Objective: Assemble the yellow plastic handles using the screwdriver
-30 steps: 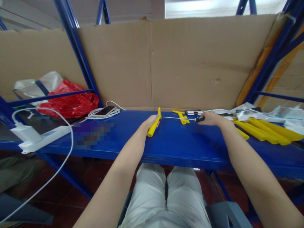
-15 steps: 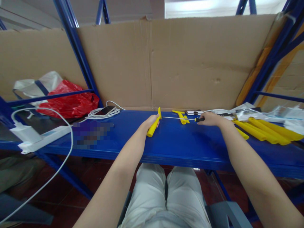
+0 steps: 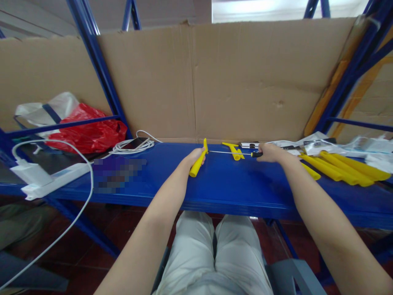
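Observation:
My left hand [image 3: 195, 156] is closed around a yellow plastic handle piece [image 3: 197, 164], held tilted above the blue shelf top [image 3: 221, 184]. In my right hand [image 3: 267, 152] is a screwdriver [image 3: 256, 154] with a black and yellow grip. Its long thin shaft runs level to the left, and the tip meets or nearly meets the upper part of the handle piece; exact contact is too small to tell. Behind the shaft lie a yellow T-shaped part [image 3: 235, 151] and a small yellow piece [image 3: 240, 154].
Several yellow tubes [image 3: 346, 170] lie at the right beside plastic-wrapped packets [image 3: 319, 145]. To the left are a white power strip [image 3: 58, 180], a coiled white cable [image 3: 132, 146] and a red plastic bag [image 3: 89, 129]. Cardboard [image 3: 230, 82] walls the back.
Both hands keep nearly the same pose, with the screwdriver still held against or close to the yellow piece. The whole view has shifted very slightly.

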A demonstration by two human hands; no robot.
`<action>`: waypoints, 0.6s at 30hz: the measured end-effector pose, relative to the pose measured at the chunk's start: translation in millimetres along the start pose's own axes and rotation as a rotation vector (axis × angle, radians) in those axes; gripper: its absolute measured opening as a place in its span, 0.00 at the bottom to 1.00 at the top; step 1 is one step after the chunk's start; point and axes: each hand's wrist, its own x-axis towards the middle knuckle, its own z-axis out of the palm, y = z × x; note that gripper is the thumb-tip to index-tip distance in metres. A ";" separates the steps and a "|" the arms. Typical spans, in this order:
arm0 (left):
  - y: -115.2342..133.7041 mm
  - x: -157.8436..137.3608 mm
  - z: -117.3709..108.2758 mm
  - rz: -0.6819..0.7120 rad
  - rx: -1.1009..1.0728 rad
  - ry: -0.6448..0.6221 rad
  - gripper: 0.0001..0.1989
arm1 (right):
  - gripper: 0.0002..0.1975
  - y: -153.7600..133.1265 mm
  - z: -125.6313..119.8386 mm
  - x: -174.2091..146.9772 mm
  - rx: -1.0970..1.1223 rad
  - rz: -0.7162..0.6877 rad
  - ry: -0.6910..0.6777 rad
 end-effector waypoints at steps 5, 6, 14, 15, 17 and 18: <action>0.8 -1.2 0.3 0.003 -0.003 0.006 0.18 | 0.13 1.4 -1.6 -0.4 0.049 -0.015 -0.080; 1.1 -2.2 0.6 0.005 -0.004 0.006 0.18 | 0.13 1.7 -1.7 -0.1 0.061 -0.013 -0.097; 1.5 -4.8 0.4 0.006 0.002 -0.009 0.19 | 0.12 0.2 0.6 1.4 -0.008 0.008 -0.006; 1.4 -4.5 0.2 0.006 0.003 -0.010 0.19 | 0.13 0.1 1.4 1.7 -0.009 0.001 -0.001; 1.5 -4.2 0.0 0.003 0.003 -0.007 0.20 | 0.13 0.4 2.9 2.5 -0.003 -0.004 0.001; 1.5 -4.1 0.1 0.000 0.001 -0.006 0.20 | 0.14 0.9 3.5 2.9 0.002 -0.005 0.000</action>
